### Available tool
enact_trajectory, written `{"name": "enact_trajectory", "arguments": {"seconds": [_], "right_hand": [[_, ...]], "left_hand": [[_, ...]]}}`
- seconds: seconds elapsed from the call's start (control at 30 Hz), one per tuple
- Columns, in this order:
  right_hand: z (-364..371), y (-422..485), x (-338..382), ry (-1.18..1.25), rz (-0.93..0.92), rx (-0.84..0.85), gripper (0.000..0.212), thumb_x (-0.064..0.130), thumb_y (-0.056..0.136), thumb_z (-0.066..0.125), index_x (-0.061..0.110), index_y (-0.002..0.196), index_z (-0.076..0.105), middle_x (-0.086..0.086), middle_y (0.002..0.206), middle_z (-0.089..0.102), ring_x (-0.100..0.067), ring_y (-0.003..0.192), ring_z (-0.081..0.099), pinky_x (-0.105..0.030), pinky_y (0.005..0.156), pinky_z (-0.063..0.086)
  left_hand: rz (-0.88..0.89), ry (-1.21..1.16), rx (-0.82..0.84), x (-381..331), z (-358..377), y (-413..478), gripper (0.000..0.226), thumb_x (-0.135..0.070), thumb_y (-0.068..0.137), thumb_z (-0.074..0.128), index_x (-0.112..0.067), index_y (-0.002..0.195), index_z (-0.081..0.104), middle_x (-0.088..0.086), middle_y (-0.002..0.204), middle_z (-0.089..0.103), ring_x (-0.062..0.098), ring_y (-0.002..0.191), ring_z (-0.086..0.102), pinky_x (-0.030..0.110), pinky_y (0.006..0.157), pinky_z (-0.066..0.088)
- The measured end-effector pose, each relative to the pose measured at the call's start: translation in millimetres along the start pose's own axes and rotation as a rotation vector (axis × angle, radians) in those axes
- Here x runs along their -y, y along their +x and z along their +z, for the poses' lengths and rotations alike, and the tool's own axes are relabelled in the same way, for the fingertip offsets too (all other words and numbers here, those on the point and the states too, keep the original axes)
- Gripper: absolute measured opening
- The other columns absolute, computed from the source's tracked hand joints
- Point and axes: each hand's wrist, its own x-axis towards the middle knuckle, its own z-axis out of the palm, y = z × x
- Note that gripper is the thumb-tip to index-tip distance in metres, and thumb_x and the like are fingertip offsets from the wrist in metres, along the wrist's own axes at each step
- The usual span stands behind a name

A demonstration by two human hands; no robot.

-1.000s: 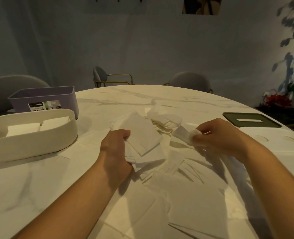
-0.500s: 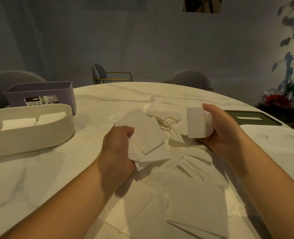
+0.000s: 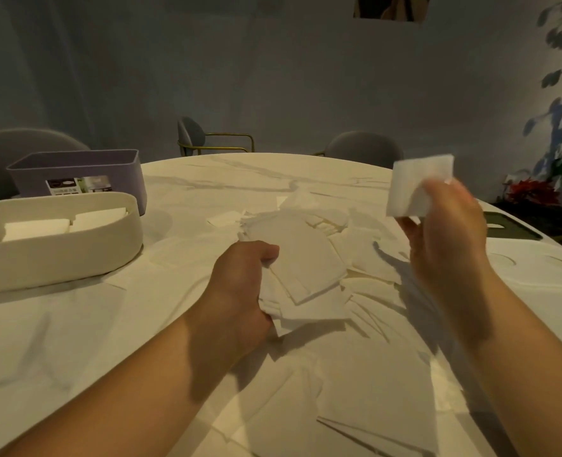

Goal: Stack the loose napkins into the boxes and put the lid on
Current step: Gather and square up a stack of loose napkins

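Note:
Loose white napkins (image 3: 365,374) lie scattered over the middle of the marble table (image 3: 58,341). My left hand (image 3: 240,285) grips a small stack of napkins (image 3: 302,268) on the table. Raised above the table at the right, my right hand (image 3: 444,235) pinches one folded napkin (image 3: 418,183); it is motion-blurred. A cream oval box (image 3: 75,252) at the left holds two piles of napkins. Behind it stands a purple box (image 3: 75,169). A dark green lid (image 3: 510,225) with a slot lies at the right, partly hidden by my right hand.
A white lid (image 3: 536,268) with round dimples lies on the table at the right. Grey chairs (image 3: 362,148) stand around the far side of the table. A plant with red flowers (image 3: 530,192) is off the table at the right.
My right hand has lifted the folded napkin from the pile, up and to the right. My left hand has stayed on its stack.

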Motion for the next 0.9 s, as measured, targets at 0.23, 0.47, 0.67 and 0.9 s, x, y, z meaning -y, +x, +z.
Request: {"name": "enact_trajectory", "arguments": {"seconds": [0.23,0.47,0.67,0.9], "right_hand": [[10.9,-28.0,-39.2,-0.923,-0.617,0.806,0.028,0.016,0.092,0.058,0.044,0.096,0.059,0.020,0.107,0.061,-0.005,0.102,0.057,-0.021,0.092,0.045],[9.8,-17.9,-34.9,-0.970,-0.624,0.822,0.021,0.022,0.088,0.064,0.028,0.107,0.072,0.017,0.121,0.058,-0.007,0.113,0.053,-0.029,0.093,0.052],[-1.0,-0.8,-20.2,-0.818,-0.682,0.579,0.025,0.052,0.084,0.059,0.041,0.106,0.057,0.026,0.113,0.056,0.004,0.100,0.056,-0.018,0.085,0.047],[-16.2,15.6,-9.5,-1.442,-0.120,0.524,0.065,0.061,0.078,0.061,0.023,0.131,0.051,0.004,0.128,0.053,-0.011,0.097,0.048,-0.029,0.079,0.045]], "left_hand": [[0.022,-0.009,0.119,3.7,2.7,-1.0,0.032,-0.018,0.083,0.051,-0.002,0.104,0.069,0.020,0.096,0.066,0.034,0.087,0.063,0.045,0.093,0.045],[0.061,-0.170,0.182,-4.7,4.2,-5.0,0.043,-0.041,0.092,0.043,-0.009,0.102,0.069,0.013,0.073,0.069,0.029,0.059,0.065,0.034,0.062,0.055],[0.171,-0.226,0.098,-13.5,0.3,-5.2,0.045,-0.058,0.088,0.047,-0.017,0.094,0.066,0.010,0.079,0.074,0.028,0.066,0.070,0.036,0.068,0.054],[0.209,-0.291,0.054,-23.0,-12.3,0.5,0.051,-0.070,0.083,0.043,-0.025,0.096,0.062,0.006,0.091,0.075,0.033,0.093,0.068,0.048,0.080,0.055]]}}
